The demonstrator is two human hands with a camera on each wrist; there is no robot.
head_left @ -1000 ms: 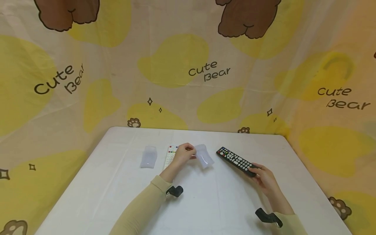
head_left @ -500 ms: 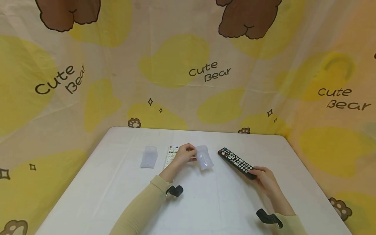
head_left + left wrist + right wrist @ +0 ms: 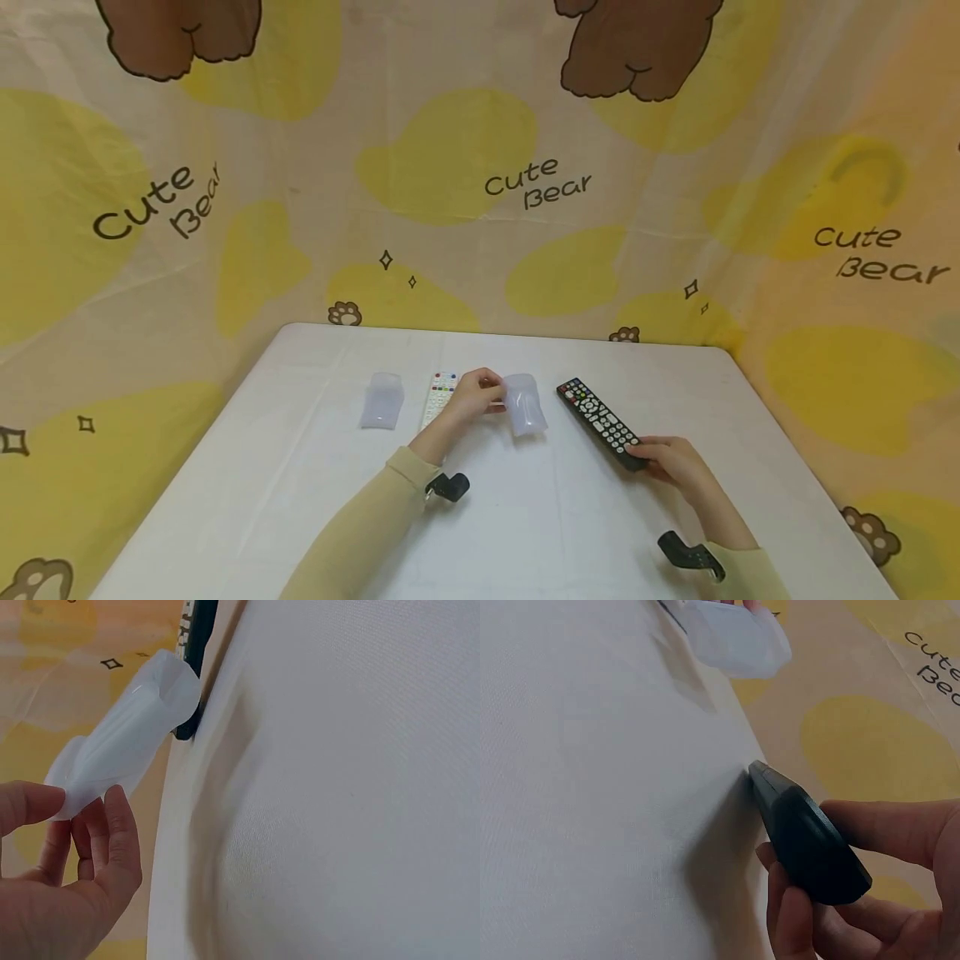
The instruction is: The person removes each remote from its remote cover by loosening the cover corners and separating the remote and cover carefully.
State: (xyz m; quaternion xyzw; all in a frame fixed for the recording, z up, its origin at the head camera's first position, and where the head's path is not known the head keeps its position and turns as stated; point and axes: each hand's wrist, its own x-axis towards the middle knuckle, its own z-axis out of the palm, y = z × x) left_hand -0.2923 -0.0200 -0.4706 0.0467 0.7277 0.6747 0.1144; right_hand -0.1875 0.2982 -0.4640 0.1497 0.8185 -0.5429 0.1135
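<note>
My left hand (image 3: 477, 395) pinches the edge of a translucent plastic sleeve (image 3: 525, 406) between thumb and fingers; the left wrist view shows the sleeve (image 3: 135, 724) held above the table, its far end gaping. My right hand (image 3: 678, 462) grips the near end of a black remote control (image 3: 600, 423) with many white buttons. The remote slants away to the left, near end raised. In the right wrist view the remote (image 3: 810, 847) is seen end-on between thumb and fingers, its far end low by the tabletop. Remote and sleeve are apart.
A white remote control (image 3: 437, 398) lies partly hidden behind my left hand and forearm. Left of it a second translucent sleeve (image 3: 382, 402) lies flat. The white table (image 3: 510, 533) ends at a patterned cloth backdrop (image 3: 450, 167).
My right hand has moved slightly down towards me, turning the black remote to a steeper slant. The sleeve in my left hand has swung more upright; the left hand has barely moved.
</note>
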